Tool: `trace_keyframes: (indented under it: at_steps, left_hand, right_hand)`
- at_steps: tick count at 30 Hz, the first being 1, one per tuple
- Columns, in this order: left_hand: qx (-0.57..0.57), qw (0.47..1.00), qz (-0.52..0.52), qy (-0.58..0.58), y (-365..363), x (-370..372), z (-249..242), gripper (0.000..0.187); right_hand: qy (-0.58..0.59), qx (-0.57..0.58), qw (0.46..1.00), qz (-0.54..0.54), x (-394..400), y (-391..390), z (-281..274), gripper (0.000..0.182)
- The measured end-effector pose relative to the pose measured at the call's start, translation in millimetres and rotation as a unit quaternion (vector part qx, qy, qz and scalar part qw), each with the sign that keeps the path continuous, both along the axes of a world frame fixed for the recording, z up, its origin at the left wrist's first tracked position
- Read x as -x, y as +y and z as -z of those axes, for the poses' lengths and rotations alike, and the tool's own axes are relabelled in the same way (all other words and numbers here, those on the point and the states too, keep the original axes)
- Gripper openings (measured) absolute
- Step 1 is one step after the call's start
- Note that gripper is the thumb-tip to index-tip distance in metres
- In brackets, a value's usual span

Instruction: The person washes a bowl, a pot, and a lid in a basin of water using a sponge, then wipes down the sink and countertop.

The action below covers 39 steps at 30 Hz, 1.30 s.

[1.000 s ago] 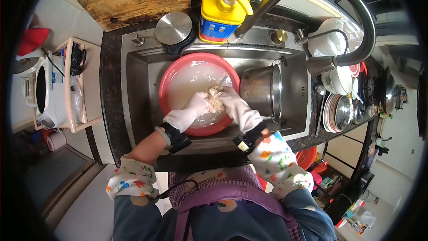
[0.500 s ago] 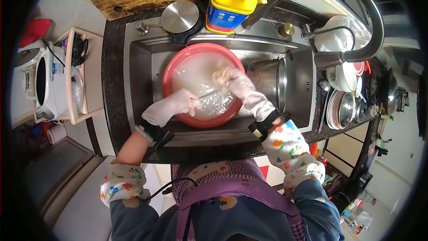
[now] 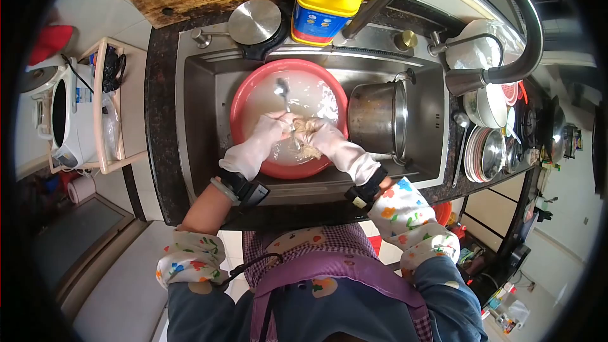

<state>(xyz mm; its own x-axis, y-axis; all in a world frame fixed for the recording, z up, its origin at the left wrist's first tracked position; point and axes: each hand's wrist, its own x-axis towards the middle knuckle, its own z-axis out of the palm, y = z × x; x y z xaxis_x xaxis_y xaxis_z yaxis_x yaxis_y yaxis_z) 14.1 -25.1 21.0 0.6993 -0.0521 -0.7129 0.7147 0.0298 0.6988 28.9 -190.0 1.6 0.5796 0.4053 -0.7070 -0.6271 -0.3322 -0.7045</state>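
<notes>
Both of my hands wear whitish translucent gloves and meet over the pink basin of cloudy water in the sink. My left hand is closed around a metal spoon, whose dark, shiny bowl points away from me over the water. My right hand grips a tan, crumpled cloth against the spoon's handle, right beside my left fingers. Part of the handle is hidden by the fingers and cloth.
Right of the basin, a steel pot lies on its side in the sink. A yellow jug and small pan sit on the back ledge. The faucet arches at the right, near stacked plates and a ladle.
My right hand has come down and left with the cloth to meet my left hand. The spoon has swung so its bowl points away from me. My left hand shifted slightly up.
</notes>
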Motion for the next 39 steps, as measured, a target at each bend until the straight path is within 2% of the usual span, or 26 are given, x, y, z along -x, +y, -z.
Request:
trace_keyframes:
  at_steps: [2, 3, 4, 5, 7, 8, 9, 11, 12, 13, 15, 16, 17, 19, 20, 21, 23, 24, 25, 26, 27, 30, 34, 37, 38, 39]
  left_hand:
    - [0.036, 0.996, -0.054, 0.068, 7.3, -0.9, 7.5, 0.022]
    - [0.037, 0.995, -0.056, 0.068, 9.2, 0.4, 7.1, 0.022]
    - [0.054, 0.994, -0.06, 0.073, 11.2, 2.9, 6.0, 0.021]
    - [0.07, 0.993, -0.061, 0.079, 11.7, 5.6, 5.4, 0.02]
    - [0.047, 0.996, -0.029, 0.067, 7.3, 9.4, 5.3, 0.019]
    - [0.024, 0.998, 0.002, 0.052, 4.0, 10.2, 5.1, 0.018]
    - [0.025, 0.998, 0.004, 0.049, -2.8, 11.7, 8.0, 0.018]
    - [-0.095, 0.993, 0.015, -0.067, -20.4, 17.1, 15.8, 0.021]
    - [-0.079, 0.993, 0.004, -0.083, -23.9, 18.4, 17.0, 0.021]
    - [-0.079, 0.993, 0.003, -0.083, -26.6, 19.1, 18.7, 0.021]
    - [-0.034, 0.998, -0.058, 0.017, -32.4, 15.4, -15.0, 0.022]
    - [-0.033, 0.998, -0.058, 0.016, -31.7, 14.3, -18.8, 0.022]
    - [0.006, 0.997, -0.071, 0.044, -31.9, 13.4, -21.4, 0.022]
    - [0.046, 0.993, -0.084, 0.072, -33.7, 14.3, -28.1, 0.023]
    - [0.031, 0.994, -0.072, 0.077, -36.2, 17.2, -33.0, 0.022]
    - [0.015, 0.995, -0.058, 0.084, -36.5, 19.3, -36.8, 0.023]
    - [-0.002, 0.995, -0.032, 0.09, -29.9, 12.6, -40.1, 0.023]
    - [-0.017, 0.995, -0.006, 0.096, -27.3, 8.9, -40.0, 0.023]
    - [-0.016, 0.995, -0.008, 0.095, -25.5, 6.3, -35.9, 0.023]
    - [-0.01, 0.996, 0.007, 0.093, -23.8, 4.5, -31.2, 0.024]
    - [-0.005, 0.995, 0.022, 0.093, -21.4, 3.9, -27.3, 0.024]
    - [0.046, 0.994, 0.036, 0.088, -14.4, -1.2, -23.6, 0.021]
    - [0.031, 0.994, 0.063, 0.084, -9.5, -5.2, -9.0, 0.018]
    - [-0.008, 0.995, 0.103, 0.008, -2.0, -0.2, 72.4, 0.019]
    - [-0.068, 0.993, 0.1, -0.02, 0.3, -1.0, 102.8, 0.02]
    - [-0.126, 0.986, 0.096, -0.048, 4.0, 1.4, 136.3, 0.024]
  right_hand:
    - [-0.071, -0.085, 0.987, 0.117, -9.7, -14.1, 33.4, 0.015]
    - [-0.007, -0.377, 0.89, 0.255, -20.2, -10.3, 40.7, 0.016]
    - [-0.021, -0.288, 0.921, 0.26, -21.0, -21.3, 43.0, 0.02]
    - [-0.034, -0.197, 0.944, 0.264, -27.4, -14.1, -11.7, 0.024]
    - [-0.06, -0.168, 0.948, 0.262, -30.6, 0.2, -29.1, 0.027]
    - [-0.089, -0.14, 0.952, 0.258, -33.8, 8.1, -30.9, 0.031]
    - [-0.198, -0.127, 0.958, 0.166, -37.2, 12.6, -15.8, 0.038]
    - [-0.223, 0.083, 0.964, 0.115, -33.2, 25.2, -5.7, 0.04]
    - [-0.214, 0.081, 0.962, 0.147, -32.4, 29.3, -23.0, 0.043]
    - [-0.214, 0.08, 0.963, 0.146, -35.4, 29.2, -16.2, 0.043]
    - [-0.281, 0.161, 0.943, 0.075, -40.6, 30.6, -6.7, 0.039]
    - [-0.348, 0.197, 0.915, 0.054, -38.5, 29.8, -11.5, 0.032]
    - [-0.349, 0.198, 0.914, 0.054, -41.0, 27.3, -8.6, 0.032]
    - [-0.49, 0.283, 0.825, -0.009, -53.1, 18.5, 20.1, 0.025]
    - [-0.271, 0.11, 0.949, 0.115, -65.4, 21.2, 21.1, 0.022]
    - [-0.298, 0.139, 0.939, 0.098, -65.2, 12.5, -10.9, 0.023]
    - [-0.325, -0.001, 0.926, 0.19, -59.2, 11.1, 49.6, 0.027]
    - [-0.326, -0.001, 0.927, 0.187, -57.7, 11.5, 48.3, 0.027]
    - [-0.231, -0.134, 0.921, 0.283, -54.5, 11.8, 47.1, 0.029]
    - [-0.126, -0.262, 0.883, 0.368, -52.6, 12.5, 46.9, 0.031]
    - [-0.125, -0.262, 0.884, 0.367, -52.2, 12.9, 46.9, 0.031]
    - [-0.174, -0.115, 0.939, 0.273, -54.6, 3.3, 47.6, 0.031]
    - [-0.225, 0.085, 0.962, 0.132, -57.0, -8.0, 49.8, 0.032]
    - [-0.255, 0.235, 0.938, 0.023, -59.4, -12.9, 46.1, 0.032]
    - [-0.324, 0.326, 0.888, 0.0, -57.6, -12.4, 32.3, 0.031]
    - [-0.324, 0.329, 0.887, 0.002, -55.9, -11.0, 11.6, 0.031]
